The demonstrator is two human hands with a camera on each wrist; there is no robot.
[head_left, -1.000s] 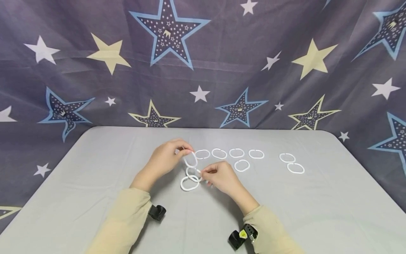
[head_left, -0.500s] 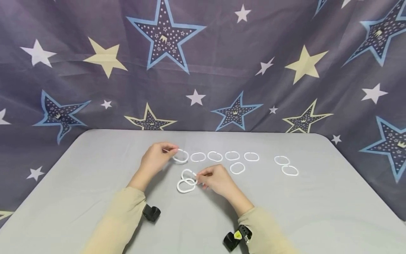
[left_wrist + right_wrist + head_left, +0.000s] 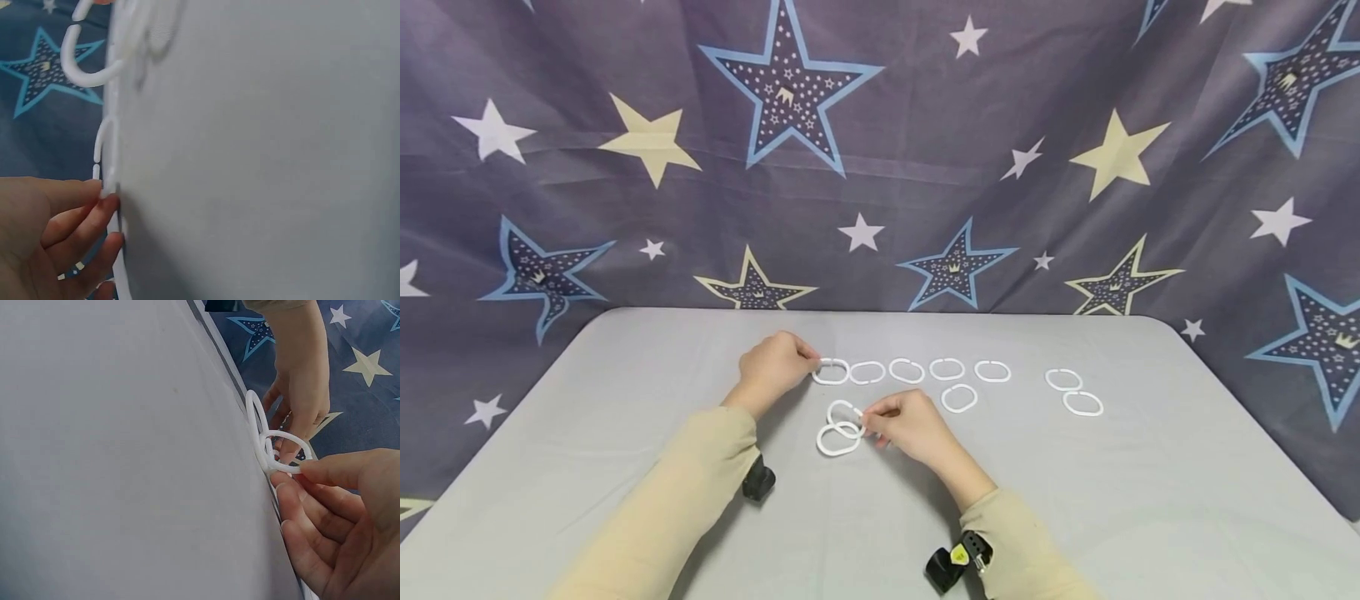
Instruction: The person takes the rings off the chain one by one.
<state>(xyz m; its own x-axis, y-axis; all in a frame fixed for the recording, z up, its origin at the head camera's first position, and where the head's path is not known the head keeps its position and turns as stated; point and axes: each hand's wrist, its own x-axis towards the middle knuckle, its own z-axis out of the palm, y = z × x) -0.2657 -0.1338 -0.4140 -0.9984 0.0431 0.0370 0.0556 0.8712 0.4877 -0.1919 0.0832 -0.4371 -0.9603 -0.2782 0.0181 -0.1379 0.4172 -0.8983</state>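
Observation:
In the head view my left hand [image 3: 775, 364] pinches the left edge of a white oval plastic chain link [image 3: 831, 383], low at the left end of a row of links. The left wrist view also shows this link [image 3: 98, 140] at the thumb and fingertips. Nearer to me, my right hand [image 3: 913, 427] pinches the right side of another white link [image 3: 844, 402], which is looped through a second link [image 3: 818, 440]. The right wrist view shows the held link [image 3: 290, 434] at thumb and fingertip, with its joined partner [image 3: 252, 419] beyond.
The row continues rightward with several loose links, such as one link [image 3: 907, 382] and another link [image 3: 992, 381]. A single link [image 3: 958, 412] lies below the row. Two more, including a link [image 3: 1083, 415], lie farther right on the grey table [image 3: 1150, 500]. A star-patterned curtain [image 3: 887, 150] hangs behind.
My left hand has carried its link up and left, away from the joined pair, and lowered it to the row's left end. My right hand keeps its grip almost in place.

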